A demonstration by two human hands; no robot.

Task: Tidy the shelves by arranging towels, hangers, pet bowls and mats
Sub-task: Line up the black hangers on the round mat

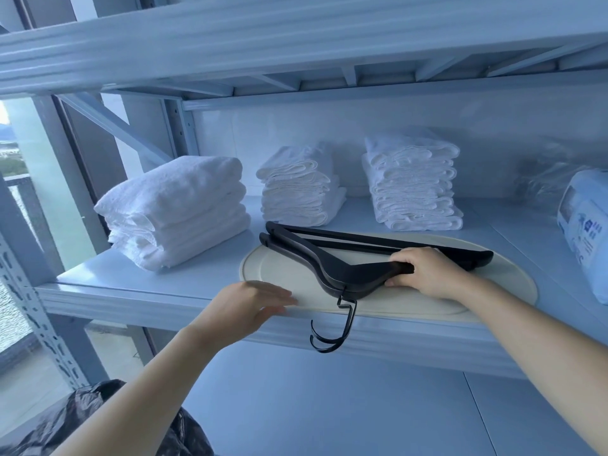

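Two black hangers (329, 258) lie stacked on a cream oval mat (273, 268) on the white shelf (131, 284), their hooks hanging over the front edge. My right hand (427, 274) grips the right shoulder of the hangers. My left hand (250, 307) lies flat, fingers straight, touching the mat's front left rim. Behind stand three stacks of folded white towels: a thick stack (174, 209) at left, a middle stack (299, 189), and a taller stack (414, 182) at right.
A wrapped white and blue package (585, 232) lies at the shelf's right end, with clear plastic bags (543, 179) behind it. A black bag (98, 419) sits low at left. Another shelf board (296, 34) runs close overhead.
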